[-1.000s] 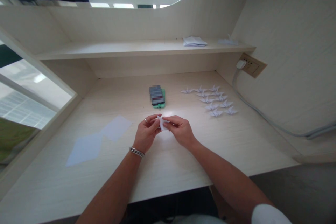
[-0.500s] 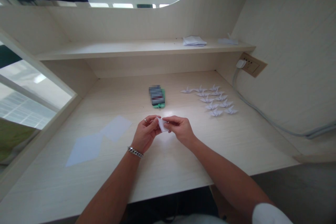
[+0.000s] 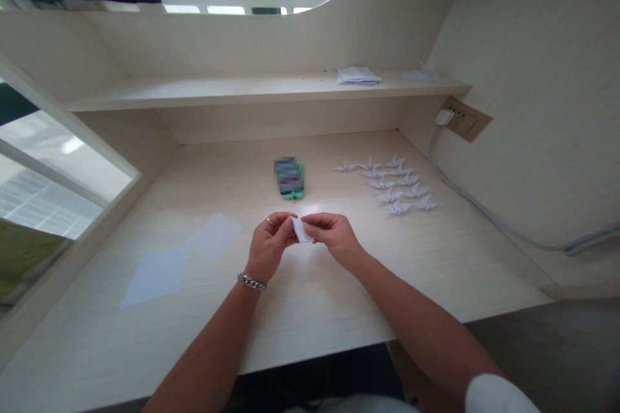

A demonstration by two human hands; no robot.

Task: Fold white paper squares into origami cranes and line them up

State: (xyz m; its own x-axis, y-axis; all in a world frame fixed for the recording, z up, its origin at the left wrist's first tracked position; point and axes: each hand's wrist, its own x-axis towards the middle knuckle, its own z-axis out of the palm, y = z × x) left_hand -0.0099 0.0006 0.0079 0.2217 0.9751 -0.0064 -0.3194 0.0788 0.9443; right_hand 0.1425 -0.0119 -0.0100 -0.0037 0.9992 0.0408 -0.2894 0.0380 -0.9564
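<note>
A small folded piece of white paper (image 3: 301,231) is held between my two hands above the middle of the desk. My left hand (image 3: 269,242), with a ring on a finger and a chain bracelet at the wrist, pinches its left side. On the right side, the thumb and fingers of my right hand (image 3: 334,235) grip it too. Part of the paper is hidden behind my fingers. Two flat white paper sheets (image 3: 157,276) lie to the left of my left hand. Several folded paper cranes (image 3: 387,184) stand in rows to the right, beyond my right hand.
A blurred-out phone-like object with a green edge (image 3: 293,195) lies just beyond my hands. Folded white papers (image 3: 357,75) rest on the shelf (image 3: 217,91) at the back. A white plug sits in the wall socket (image 3: 465,120), its cable (image 3: 494,218) running down the right side.
Both hands stay in nearly the same place. The folded paper has turned slightly between my fingers, showing a squarer face.
</note>
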